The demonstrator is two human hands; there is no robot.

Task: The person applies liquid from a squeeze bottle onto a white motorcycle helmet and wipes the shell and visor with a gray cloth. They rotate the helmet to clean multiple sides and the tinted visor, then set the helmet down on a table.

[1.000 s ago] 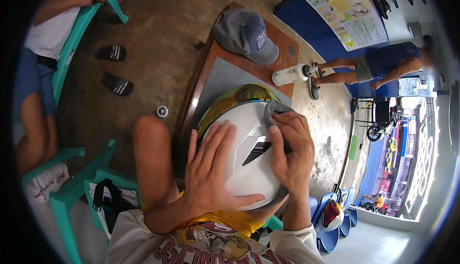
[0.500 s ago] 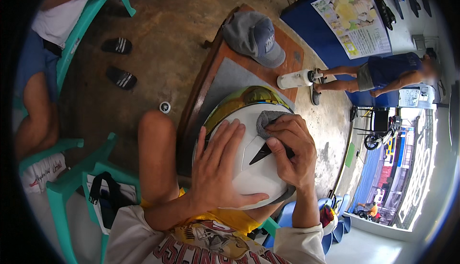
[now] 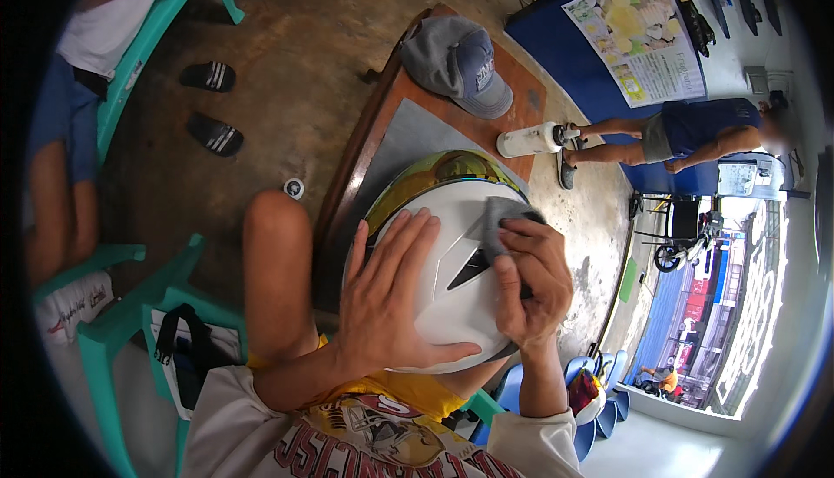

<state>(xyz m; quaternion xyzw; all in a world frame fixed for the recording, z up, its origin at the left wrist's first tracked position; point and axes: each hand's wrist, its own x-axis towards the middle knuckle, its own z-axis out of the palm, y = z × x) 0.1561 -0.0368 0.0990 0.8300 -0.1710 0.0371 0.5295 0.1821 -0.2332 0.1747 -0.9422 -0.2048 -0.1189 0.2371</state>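
Note:
A white helmet (image 3: 447,313) with a yellow-tinted visor (image 3: 417,181) rests in front of me. My left hand (image 3: 388,296) lies open on its shell, fingers stretched and thumb spread low. My right hand (image 3: 530,283) pinches a grey cloth (image 3: 502,213) against the helmet's right side, beside a dark vent (image 3: 465,271). Beyond the helmet, a grey mat (image 3: 404,126) lies on a wooden table (image 3: 373,148), along with a grey cap (image 3: 452,65) and a white bottle (image 3: 526,140).
A seated person (image 3: 109,31) is at left, a standing person (image 3: 704,131) at right. Sandals (image 3: 215,135) lie on the floor. Green chairs (image 3: 104,365), blue chairs (image 3: 586,435) and a motorcycle (image 3: 673,252) surround the area.
The cloth under my right hand shifted left over the helmet around half a second ago and now sits farther right again. My left hand stays spread on the shell.

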